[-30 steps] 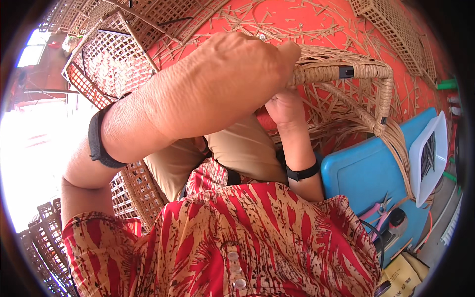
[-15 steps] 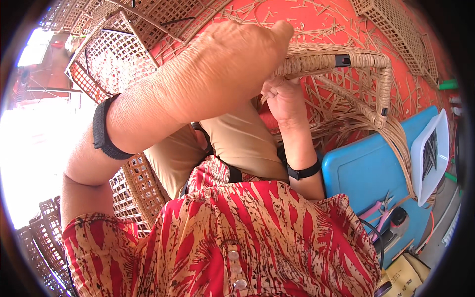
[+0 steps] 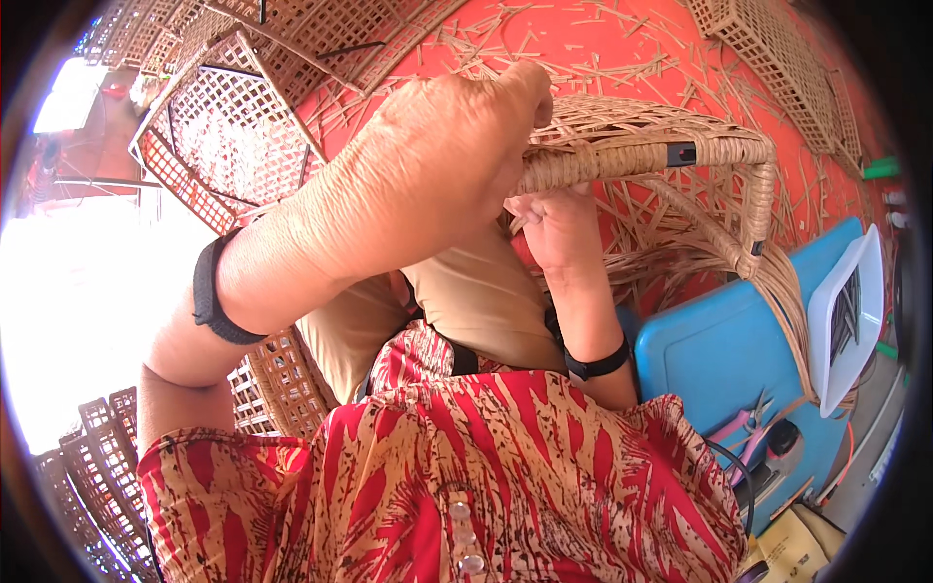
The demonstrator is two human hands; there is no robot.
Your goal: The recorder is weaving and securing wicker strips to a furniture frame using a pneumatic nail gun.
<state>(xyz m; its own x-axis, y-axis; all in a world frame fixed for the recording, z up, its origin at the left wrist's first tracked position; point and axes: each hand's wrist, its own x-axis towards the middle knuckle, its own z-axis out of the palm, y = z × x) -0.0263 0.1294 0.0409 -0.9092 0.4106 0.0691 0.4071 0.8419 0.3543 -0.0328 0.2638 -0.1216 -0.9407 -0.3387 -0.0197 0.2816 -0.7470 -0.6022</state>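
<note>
A wicker basket [image 3: 671, 124] lies beyond my knees, its thick rim [image 3: 603, 163] wound with rattan strip and marked with dark patches. My left hand [image 3: 466, 136] is closed over the left end of this rim, its fingertips mostly hidden behind the hand. Below the rim, my right hand [image 3: 562, 228] has its fingers curled up close to the underside. A short bit of rattan strip [image 3: 515, 226] shows by its fingertips; the grip itself is partly hidden.
Rattan scraps litter the red floor [image 3: 573, 49]. At right, a blue board [image 3: 724, 330] bears a white tray [image 3: 826, 350] of dark pieces, pink-handled cutters [image 3: 743, 420] and a loose bundle of rattan strands [image 3: 782, 296]. Open-weave baskets [image 3: 233, 136] stand at left.
My left hand has come nearer my body and dropped a little, and its arm has shifted with it. The wound rim sits slightly lower, while my right hand stays beneath it.
</note>
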